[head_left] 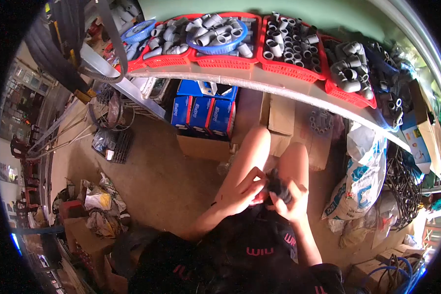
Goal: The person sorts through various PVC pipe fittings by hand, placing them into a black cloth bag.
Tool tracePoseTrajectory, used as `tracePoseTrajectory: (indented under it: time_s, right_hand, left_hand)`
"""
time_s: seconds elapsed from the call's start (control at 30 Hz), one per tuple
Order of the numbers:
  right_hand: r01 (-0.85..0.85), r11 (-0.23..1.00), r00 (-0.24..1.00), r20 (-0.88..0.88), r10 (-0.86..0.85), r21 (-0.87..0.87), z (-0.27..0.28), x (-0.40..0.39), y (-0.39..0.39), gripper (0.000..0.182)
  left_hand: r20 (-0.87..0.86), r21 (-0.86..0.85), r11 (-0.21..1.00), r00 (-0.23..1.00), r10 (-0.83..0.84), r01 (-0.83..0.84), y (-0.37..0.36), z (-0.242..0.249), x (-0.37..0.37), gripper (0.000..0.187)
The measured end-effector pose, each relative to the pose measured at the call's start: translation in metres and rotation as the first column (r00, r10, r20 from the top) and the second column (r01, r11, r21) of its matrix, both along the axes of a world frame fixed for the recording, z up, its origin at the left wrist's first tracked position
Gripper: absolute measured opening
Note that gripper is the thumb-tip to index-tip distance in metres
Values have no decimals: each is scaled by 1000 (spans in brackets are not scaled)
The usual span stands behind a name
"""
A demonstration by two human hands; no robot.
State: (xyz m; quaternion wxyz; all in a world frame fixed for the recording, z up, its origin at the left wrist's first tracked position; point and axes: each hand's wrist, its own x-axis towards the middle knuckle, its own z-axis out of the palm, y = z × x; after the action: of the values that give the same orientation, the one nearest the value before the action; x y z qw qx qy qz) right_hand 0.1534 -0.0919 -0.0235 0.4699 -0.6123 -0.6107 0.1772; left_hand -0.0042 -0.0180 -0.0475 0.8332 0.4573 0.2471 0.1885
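Note:
Just above my lap, both hands meet at a small dark object, whose exact kind is too blurred to tell. On its right side my right hand has its fingers wrapped round it. My left hand is at its left side, with thumb and fingers bent together close against it; whether the fingertips pinch a part of it is hard to see. Beneath the hands are my bare knees and dark clothing with pink letters.
Red baskets of grey pipe fittings line a shelf ahead. Below stand blue boxes on a carton and more cardboard. A white sack and coiled black hose lie right; a wire basket and crumpled bags left.

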Motion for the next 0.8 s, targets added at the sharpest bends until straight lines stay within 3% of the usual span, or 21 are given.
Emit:
tracePoseTrajectory:
  time_s: [0.07,0.1,0.13,0.17,0.23,0.27,0.33,0.4,0.47,0.5,0.6,0.63,0.67,0.73,0.8]
  right_hand:
    - [34,962,945,-305,-119,-270,5,-2,-2,20]
    - [40,969,812,-557,-174,-244,4,-9,-1,16]
    - [36,961,598,-765,-240,-274,5,-14,-1,18]
    - [-13,925,540,-781,-314,-380,-7,-6,-5,19]
    - [-51,794,364,-751,-550,-606,-9,4,-5,23]
    - [-112,852,361,-820,-444,-511,-3,11,-7,23]
    - [124,915,536,-750,-388,-384,2,4,-4,22]
    - [296,916,625,-671,-400,-270,6,-7,-3,17]
    - [318,946,871,-371,-320,-69,1,-6,-6,15]
    - [301,952,894,-333,-300,-50,5,-8,-6,18]
    - [265,918,497,-774,-392,-295,22,-15,6,25]
    - [229,842,434,-723,-537,-488,14,-7,6,35]
    - [212,857,152,-850,-504,-470,16,-9,10,38]
    - [285,812,381,-717,-584,-509,12,-5,5,37]
    - [290,945,601,-740,-304,-152,17,-14,1,35]
  left_hand:
    - [-149,500,864,989,11,66,3,12,3,21]
    - [-190,709,694,982,18,125,8,21,7,23]
    - [-225,863,471,974,35,183,10,24,10,25]
    - [-129,915,384,992,-7,122,7,13,14,29]
    - [-143,966,211,989,-45,150,14,15,21,31]
    - [-154,980,121,986,-61,160,19,18,25,33]
    - [-83,876,477,996,6,71,22,28,27,36]
    - [-36,577,807,984,175,-122,15,27,35,35]
    - [141,286,954,988,55,-94,14,15,37,27]
    - [175,313,941,982,72,-125,13,14,38,26]
    - [156,246,953,978,142,-178,13,22,32,24]
    - [250,177,967,959,134,-181,18,9,30,24]
    - [427,-163,963,864,266,-216,14,8,34,25]
    - [440,-259,955,863,250,-145,22,-1,23,33]
    - [445,-267,954,860,251,-140,24,0,18,33]
